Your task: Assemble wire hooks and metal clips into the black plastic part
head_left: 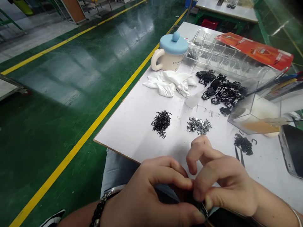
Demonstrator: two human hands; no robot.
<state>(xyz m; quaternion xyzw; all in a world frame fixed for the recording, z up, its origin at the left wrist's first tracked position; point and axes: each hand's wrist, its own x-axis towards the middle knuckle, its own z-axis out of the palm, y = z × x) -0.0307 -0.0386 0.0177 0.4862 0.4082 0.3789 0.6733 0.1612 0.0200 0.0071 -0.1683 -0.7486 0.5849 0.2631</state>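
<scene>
My left hand (pixel 153 192) is closed round a small black part (pixel 200 206) at the table's front edge, most of it hidden by the fingers. The thumb and forefinger of my right hand (pixel 227 183) pinch at the same part, its other fingers curled above. Beyond the hands lie a heap of thin black curved pieces (pixel 161 122) and a heap of small silvery pieces (pixel 199 125). To the right, dark tweezers (pixel 239 156) lie against a heap of small dark grey pieces (pixel 243 145).
Glossy black parts (pixel 227 91) are piled behind a white plastic scoop (pixel 193 100). A crumpled white cloth (pixel 170 82) lies before a blue-lidded mug (pixel 171 58). A clear compartment tray (pixel 213 53), an orange packet (pixel 258 50), a clear tool holder (pixel 255 110) and a phone (pixel 293 148) stand or lie rightward.
</scene>
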